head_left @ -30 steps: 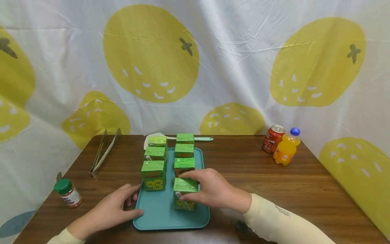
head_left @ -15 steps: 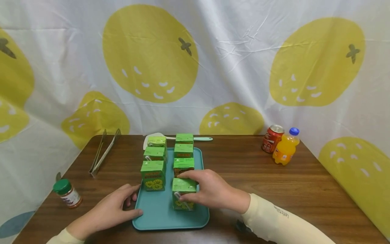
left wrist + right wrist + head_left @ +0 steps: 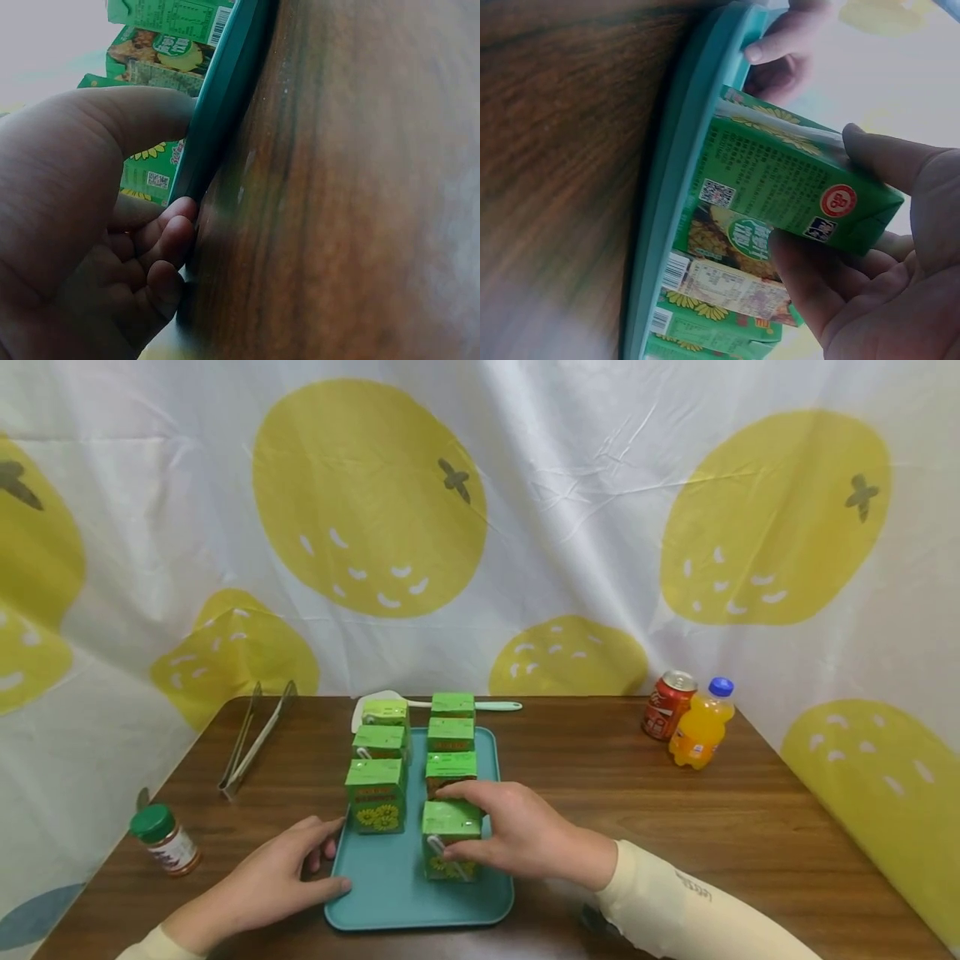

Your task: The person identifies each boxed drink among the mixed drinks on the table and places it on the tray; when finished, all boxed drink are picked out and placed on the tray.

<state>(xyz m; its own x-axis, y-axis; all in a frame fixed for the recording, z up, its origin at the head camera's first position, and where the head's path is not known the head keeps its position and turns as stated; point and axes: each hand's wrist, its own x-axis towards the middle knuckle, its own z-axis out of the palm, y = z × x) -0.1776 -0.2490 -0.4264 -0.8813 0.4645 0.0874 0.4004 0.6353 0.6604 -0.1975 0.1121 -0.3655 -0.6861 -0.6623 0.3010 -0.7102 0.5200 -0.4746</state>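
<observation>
In the head view my right hand (image 3: 521,831) grips the nearest green juice box (image 3: 452,843) on the right side of the teal tray (image 3: 390,893). The thumb lies at its near face by the wrapped straw, the fingers at its far side. The right wrist view shows this drink carton (image 3: 787,176) upright on the tray. My left hand (image 3: 281,868) rests at the tray's left edge. Its thumb touches the rim in the left wrist view, with the other fingers loosely bent by the outer side (image 3: 214,142). More green juice boxes (image 3: 377,797) stand in two rows.
A white-headed spatula (image 3: 498,706) lies behind the boxes. Metal tongs (image 3: 255,743) and a green-capped spice jar (image 3: 165,839) are at left. At the back right stand a red soda can (image 3: 667,706) and an orange drink bottle (image 3: 701,727). A patterned curtain hangs behind the table.
</observation>
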